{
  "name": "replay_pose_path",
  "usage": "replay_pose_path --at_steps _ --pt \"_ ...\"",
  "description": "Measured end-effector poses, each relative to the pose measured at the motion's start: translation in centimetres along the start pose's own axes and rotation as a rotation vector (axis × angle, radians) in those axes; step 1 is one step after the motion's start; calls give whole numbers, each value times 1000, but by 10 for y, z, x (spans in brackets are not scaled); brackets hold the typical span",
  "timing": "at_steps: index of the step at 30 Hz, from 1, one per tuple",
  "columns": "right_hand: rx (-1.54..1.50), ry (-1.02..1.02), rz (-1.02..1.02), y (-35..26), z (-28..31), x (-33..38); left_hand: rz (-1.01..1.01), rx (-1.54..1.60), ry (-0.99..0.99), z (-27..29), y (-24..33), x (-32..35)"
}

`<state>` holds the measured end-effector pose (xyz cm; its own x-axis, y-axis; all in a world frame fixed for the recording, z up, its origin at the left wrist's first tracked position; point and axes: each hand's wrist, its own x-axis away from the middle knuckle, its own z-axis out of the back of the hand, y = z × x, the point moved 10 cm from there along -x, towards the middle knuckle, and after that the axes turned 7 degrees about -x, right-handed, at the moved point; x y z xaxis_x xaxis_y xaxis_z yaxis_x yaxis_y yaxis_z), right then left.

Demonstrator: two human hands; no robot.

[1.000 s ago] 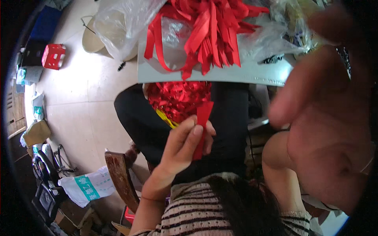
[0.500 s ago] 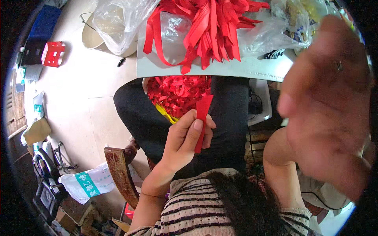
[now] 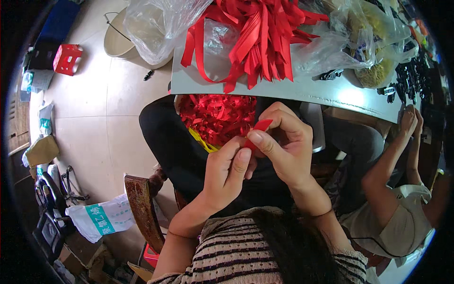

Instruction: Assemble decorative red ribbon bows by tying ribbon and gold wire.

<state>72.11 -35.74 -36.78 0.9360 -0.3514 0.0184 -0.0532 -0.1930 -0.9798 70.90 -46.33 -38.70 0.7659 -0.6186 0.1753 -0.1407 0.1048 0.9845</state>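
Since the earlier frame, the right grip [image 3: 289, 147] has swung in beside the left grip [image 3: 226, 169]; both pinch the red ribbon [image 3: 263, 125] between them. It should handle light, soft and somewhat slippery: hold its flat faces near the ends.

A cream knit top [image 3: 231, 258] w/ horiz. blk stripes & a dotted, holey-looking texture is worn; sleeves [image 3: 351, 265] are cut short. Legs are covered by plain blk trousers [image 3: 161, 130]. Long dk hair [image 3: 293, 246] is worn loose. Hands [image 3: 223, 175] are left bare.
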Motion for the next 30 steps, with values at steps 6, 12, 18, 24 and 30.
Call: replay_pose_path --at_steps 6,12,18,24,30 --pt "-19 11 -2 1 2 1 -13 -14 -11 -2 -4 1" --pt "-227 182 10 -1 32 -7 92 24 -132 -4 -14 6" --pt "-121 368 91 -9 51 -8 89 211 -71 3 -14 8" --pt "759 -35 599 -48 -26 27 -87 185 127 19 -6 8" --pt "280 -88 155 -13 -9 10 -60 177 116 19 -2 11"
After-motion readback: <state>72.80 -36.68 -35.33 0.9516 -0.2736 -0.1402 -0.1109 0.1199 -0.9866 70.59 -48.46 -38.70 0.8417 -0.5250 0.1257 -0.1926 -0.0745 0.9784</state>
